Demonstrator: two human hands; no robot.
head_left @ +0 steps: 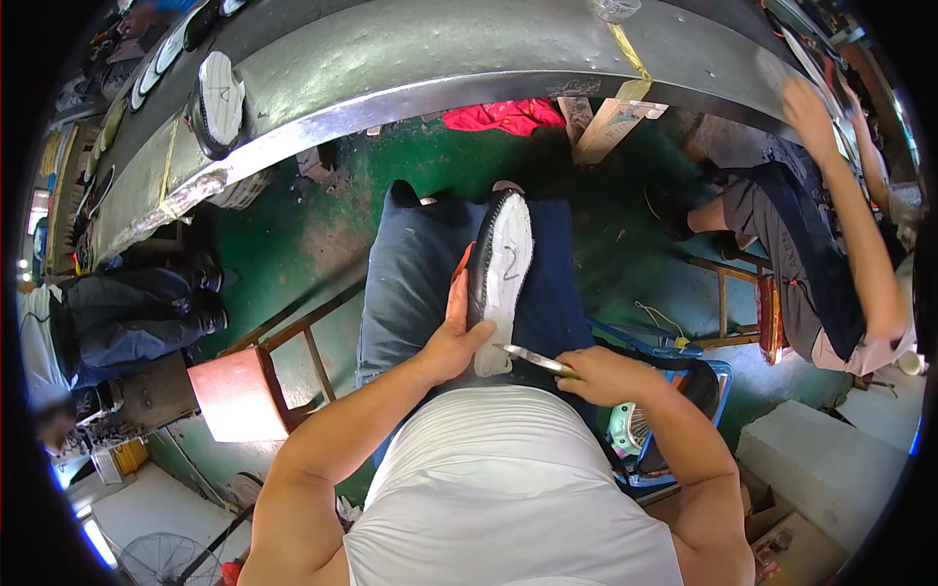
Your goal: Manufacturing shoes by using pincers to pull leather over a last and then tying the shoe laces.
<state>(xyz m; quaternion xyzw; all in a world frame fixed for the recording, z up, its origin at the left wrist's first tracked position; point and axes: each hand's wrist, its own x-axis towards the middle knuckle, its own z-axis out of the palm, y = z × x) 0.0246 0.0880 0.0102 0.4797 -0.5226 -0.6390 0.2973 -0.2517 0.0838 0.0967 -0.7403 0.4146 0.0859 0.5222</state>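
A dark shoe upper [479, 269] lies bottom up across my thighs, its pale underside [506, 269] facing me with a handwritten mark on it. Small pleats run round its toe edge. My left hand [456, 337] grips its left side near the heel, fingers stretched along the side and thumb over the pale bottom. Something orange-red [463, 260] shows by the fingertips. In my right hand [604, 376] is a slim metal hand tool [535, 359], whose exact kind I cannot make out. Its tip touches or hovers just over the heel end.
A metal-topped bench [391, 63] curves across the far side, bearing another pale-bottomed shoe [221, 103] at left. A wooden stool [239, 391] stands left; a blue-framed seat [718, 400] is close at right. Co-workers sit on both sides; one's arm [855, 225] reaches over the bench.
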